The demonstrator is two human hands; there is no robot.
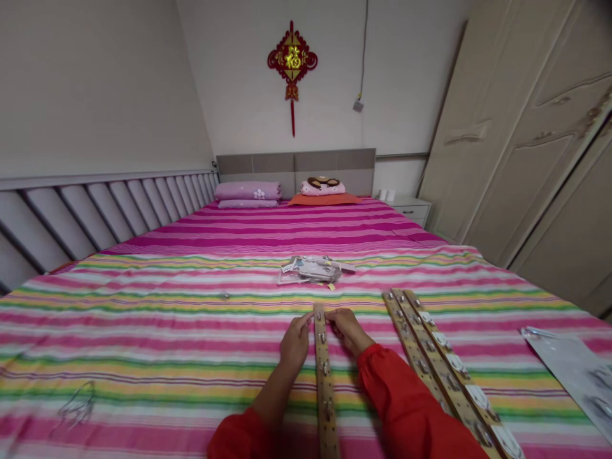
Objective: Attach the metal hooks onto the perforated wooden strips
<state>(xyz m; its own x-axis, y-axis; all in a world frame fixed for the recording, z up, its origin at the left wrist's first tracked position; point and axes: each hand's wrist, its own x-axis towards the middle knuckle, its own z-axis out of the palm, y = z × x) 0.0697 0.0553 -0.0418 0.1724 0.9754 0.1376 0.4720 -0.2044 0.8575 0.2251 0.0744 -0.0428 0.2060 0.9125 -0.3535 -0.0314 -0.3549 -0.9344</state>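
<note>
A narrow wooden strip (323, 382) with rows of holes lies lengthwise in front of me on the striped cloth. Small metal pieces (325, 368) sit along it. At its far end my left hand (294, 341) is on the left edge, thumb and fingertips pinched together. Opposite, my right hand (347, 328) has its fingers closed at the right edge, level with the farthest metal piece (319, 315). Whatever the fingertips hold is too small to make out. More wooden strips (421, 338) with metal pieces lie side by side to the right; white looped pieces (458, 364) rest along the outermost.
Clear plastic packets (313, 270) lie in a pile beyond the strip. A tangle of thin wire (76, 406) is at the lower left. At the right edge lies a plastic bag (574, 370) with metal pieces. A bed rail (115, 197) runs along the left.
</note>
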